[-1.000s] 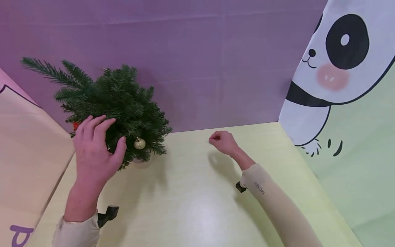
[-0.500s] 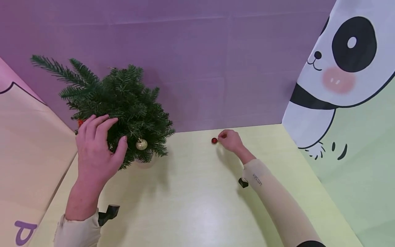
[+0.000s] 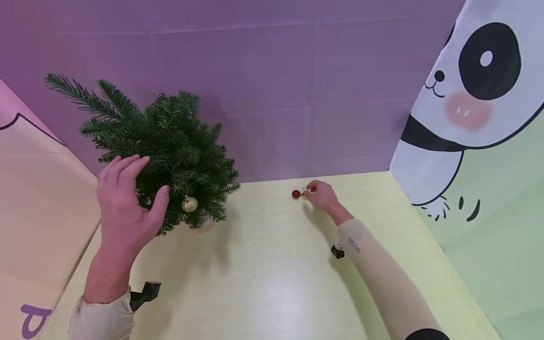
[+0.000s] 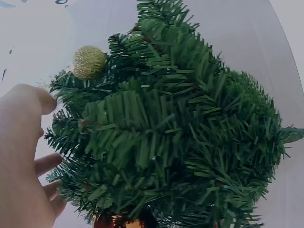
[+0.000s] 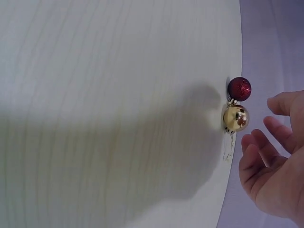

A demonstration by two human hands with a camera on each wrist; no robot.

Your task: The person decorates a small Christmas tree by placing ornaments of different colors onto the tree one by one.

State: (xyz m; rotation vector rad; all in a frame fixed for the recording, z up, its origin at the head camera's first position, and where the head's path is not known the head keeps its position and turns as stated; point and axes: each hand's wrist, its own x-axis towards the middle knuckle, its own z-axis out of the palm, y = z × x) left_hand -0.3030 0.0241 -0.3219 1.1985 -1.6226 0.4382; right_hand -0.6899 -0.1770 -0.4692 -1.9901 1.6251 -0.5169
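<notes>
My left hand [image 3: 129,203] is beside the small Christmas tree [image 3: 178,137], fingers and thumb spread wide around its near-left side, with nothing gripped. The left wrist view has the fingertips right at the outer needles. A gold glitter ball [image 4: 89,62] hangs from a low branch, and a shiny reddish ornament [image 4: 124,221] shows partly at the bottom edge. Toward the back of the table, a red glitter ball [image 5: 239,89] and a shiny gold ball [image 5: 236,118] lie side by side. My right hand [image 5: 275,166] hovers close by them, fingers loosely bent and apart from both balls.
The pale wooden table [image 3: 255,264] ends at a purple cloth backdrop [image 3: 263,94]. A panda-print cloth [image 3: 480,108] stands along the right side, and a beige cloth [image 3: 38,203] along the left. The tree's pot [image 3: 204,224] shows beneath the branches.
My right hand has moved slightly right, bringing the red ball and then the gold ball into view on the table. The left hand has eased a little left, and the head view has shifted slightly.
</notes>
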